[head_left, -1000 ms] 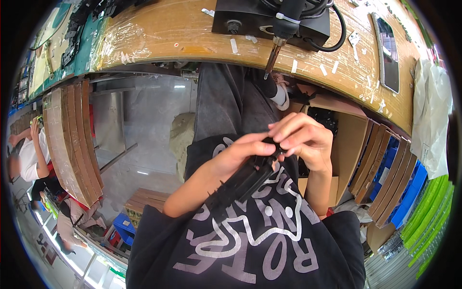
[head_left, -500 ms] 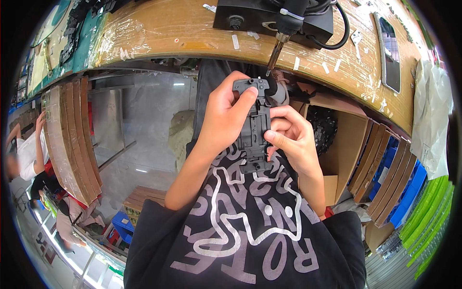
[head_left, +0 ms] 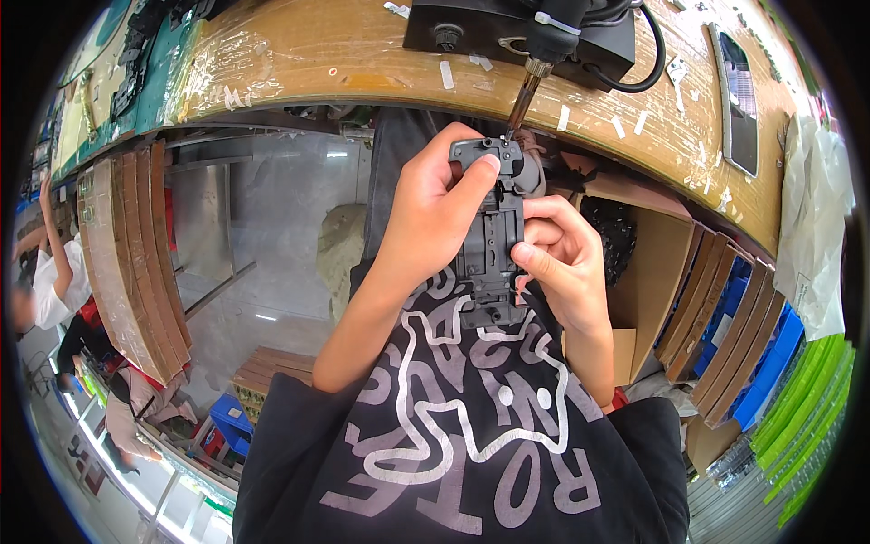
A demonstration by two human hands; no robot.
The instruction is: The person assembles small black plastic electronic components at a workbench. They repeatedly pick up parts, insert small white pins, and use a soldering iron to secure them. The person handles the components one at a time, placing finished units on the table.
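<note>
Since one second ago, the black plastic part (head_left: 494, 238) has turned from lying slantwise to pointing straight up and down. It is now near the desk edge, over the person's lap and dark shirt (head_left: 299, 462). Far on the left, another person's arm (head_left: 56, 245) has gone up higher.

The left hand (head_left: 426, 208) is clamped on the top of the part, with its thumb pressed on the front. The right hand (head_left: 566, 249) has its first finger and thumb apart, both touching the part's right edge. I cannot tell if they pinch it.

The brown desk (head_left: 299, 68) is shiny, as if under clear film. Little white strips (head_left: 446, 74) are dotted over it. A black box (head_left: 494, 27) with a knob sits there, and a black tool (head_left: 524, 100) pokes its metal tip past the edge. A phone (head_left: 740, 100) lies to the right.

Below is a smooth grey floor (head_left: 281, 218). Flat brown cardboard (head_left: 127, 263) stands on the left. An open cardboard box (head_left: 652, 254) on the right has dark bits inside, with bright green strips (head_left: 807, 417) farther out.

Big pale letters and a wiggly line cover the shirt, upside down. One white label (head_left: 722, 331) at the right is too small to read.
</note>
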